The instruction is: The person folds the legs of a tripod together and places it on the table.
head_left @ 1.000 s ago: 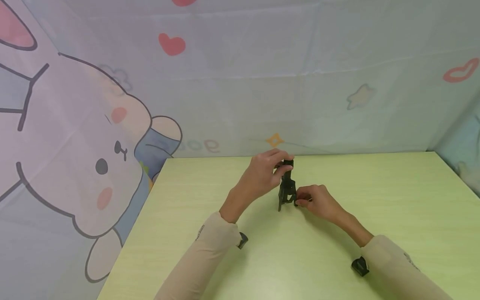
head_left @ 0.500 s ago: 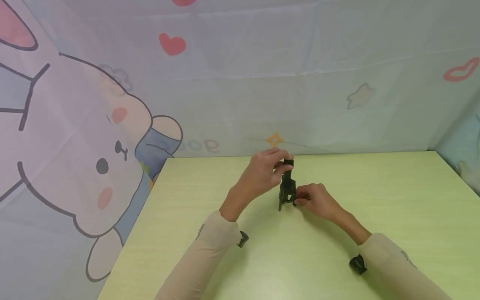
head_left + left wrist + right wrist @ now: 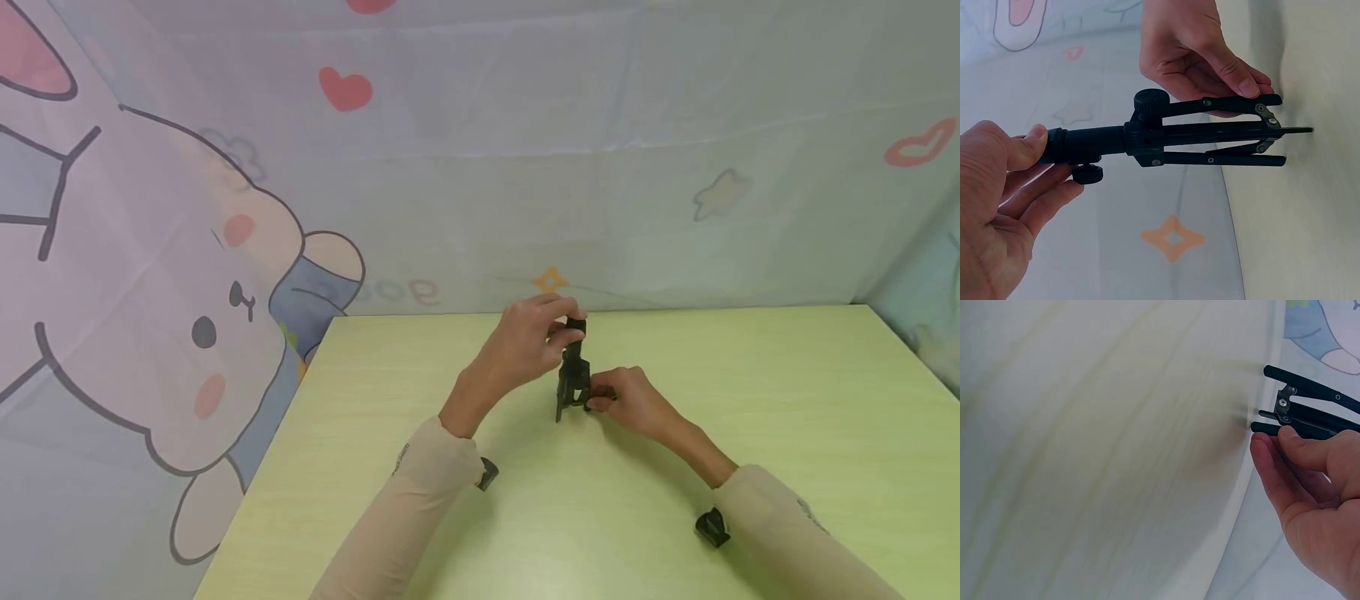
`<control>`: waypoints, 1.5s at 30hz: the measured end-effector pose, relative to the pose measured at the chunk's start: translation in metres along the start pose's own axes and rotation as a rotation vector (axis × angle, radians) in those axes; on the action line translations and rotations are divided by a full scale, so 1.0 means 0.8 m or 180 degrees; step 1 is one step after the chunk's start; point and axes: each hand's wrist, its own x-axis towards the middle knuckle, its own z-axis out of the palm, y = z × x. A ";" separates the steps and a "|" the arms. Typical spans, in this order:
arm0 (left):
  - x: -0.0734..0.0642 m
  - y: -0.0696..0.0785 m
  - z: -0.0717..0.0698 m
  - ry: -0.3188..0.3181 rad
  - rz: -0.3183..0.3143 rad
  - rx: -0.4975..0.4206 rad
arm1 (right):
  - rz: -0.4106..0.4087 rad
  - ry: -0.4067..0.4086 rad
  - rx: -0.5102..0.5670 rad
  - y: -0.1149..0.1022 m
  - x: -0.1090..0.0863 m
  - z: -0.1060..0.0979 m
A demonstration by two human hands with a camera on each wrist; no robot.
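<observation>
Tripod, black and upright with its leg ends at the yellow-green tabletop (contact cannot be confirmed), is gripped at the top of its column by the left hand, while the right hand pinches one leg near its lower end. Leg adjustment appears to be the step in hand, the legs standing only slightly spread; the next move likely calls for a steady column and even force, letting the hinged brace travel without binding.

Beige long sleeves, lower half of frame, small dark lettering near cuffs. Black piece under each wrist. Bare hands.
</observation>
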 end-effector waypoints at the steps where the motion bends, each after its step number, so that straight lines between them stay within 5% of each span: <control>1: 0.000 0.000 0.000 -0.0004 -0.0013 -0.0004 | -0.0006 -0.0001 -0.0005 0.000 0.000 0.001; 31: -0.010 -0.004 -0.006 -0.0017 -0.0200 -0.0190 | -0.0071 0.0028 -0.0134 -0.006 0.001 0.009; 39: -0.015 -0.010 -0.006 -0.0094 -0.0201 -0.0568 | -0.0158 -0.0062 -0.0007 -0.007 -0.002 0.009; 45: -0.018 -0.007 0.002 0.0037 -0.0225 -0.0325 | -0.0195 -0.0081 -0.0086 -0.005 -0.010 0.001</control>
